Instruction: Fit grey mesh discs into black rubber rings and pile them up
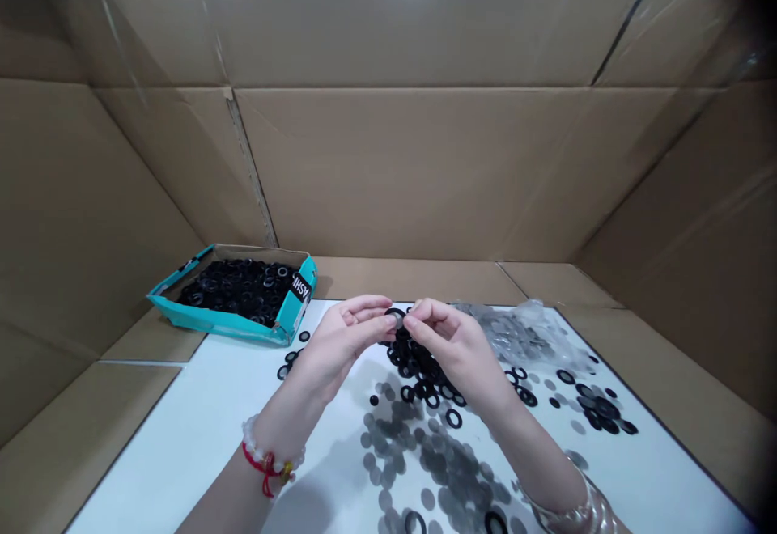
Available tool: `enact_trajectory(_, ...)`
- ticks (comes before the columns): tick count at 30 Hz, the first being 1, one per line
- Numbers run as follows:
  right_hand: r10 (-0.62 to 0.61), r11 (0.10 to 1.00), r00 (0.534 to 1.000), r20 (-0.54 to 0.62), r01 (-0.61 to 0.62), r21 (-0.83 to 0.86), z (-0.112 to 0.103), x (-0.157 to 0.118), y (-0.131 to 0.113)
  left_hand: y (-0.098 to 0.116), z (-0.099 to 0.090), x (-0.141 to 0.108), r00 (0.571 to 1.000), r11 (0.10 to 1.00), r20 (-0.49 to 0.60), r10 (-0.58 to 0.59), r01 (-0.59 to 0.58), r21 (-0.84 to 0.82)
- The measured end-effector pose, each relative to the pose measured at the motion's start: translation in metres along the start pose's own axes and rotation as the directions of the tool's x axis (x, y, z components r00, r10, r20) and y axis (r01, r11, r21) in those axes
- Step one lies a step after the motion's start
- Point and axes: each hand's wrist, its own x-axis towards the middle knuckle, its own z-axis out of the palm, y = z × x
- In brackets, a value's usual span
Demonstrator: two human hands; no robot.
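Observation:
Over the middle of the table, my left hand (343,340) pinches a black rubber ring (396,311) between thumb and fingers. A small translucent grey disc (398,321) shows at the ring's opening, between my two thumbs. My right hand (452,344) is closed, its thumb and forefinger pinched at the disc's right edge and partly hiding it. Just below and behind my hands lies a pile of black rings (422,368). Many loose grey discs (449,469) are spread on the white table (236,429) nearer to me.
At the back left stands a teal-edged cardboard tray (224,322) filled with black rings. A clear plastic bag (528,332) of grey discs lies at the back right. More black rings (600,406) are scattered on the right. Cardboard walls (388,170) enclose the table.

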Motion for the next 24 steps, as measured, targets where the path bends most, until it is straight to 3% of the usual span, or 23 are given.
enact_trajectory(7,-0.014,0.999,0.992,0.129,0.007,0.05,-0.005,-0.005,-0.006,0.002,-0.003,-0.001,0.983,0.988,0.185,0.016,-0.044,0.15)
enact_trajectory(11,-0.007,0.999,0.989,0.147,0.002,0.035,-0.008,-0.005,-0.008,0.001,-0.001,-0.002,0.991,0.988,0.12,0.058,-0.074,0.136)
enact_trajectory(19,-0.049,0.998,0.999,0.008,0.049,-0.031,-0.002,-0.006,-0.003,-0.002,0.011,-0.006,0.995,0.998,-0.076,0.061,-0.063,-0.025)
enact_trajectory(24,-0.08,0.996,0.996,0.042,0.082,-0.045,-0.002,-0.003,0.001,-0.008,0.017,-0.009,0.993,0.988,-0.071,0.091,-0.099,-0.116)
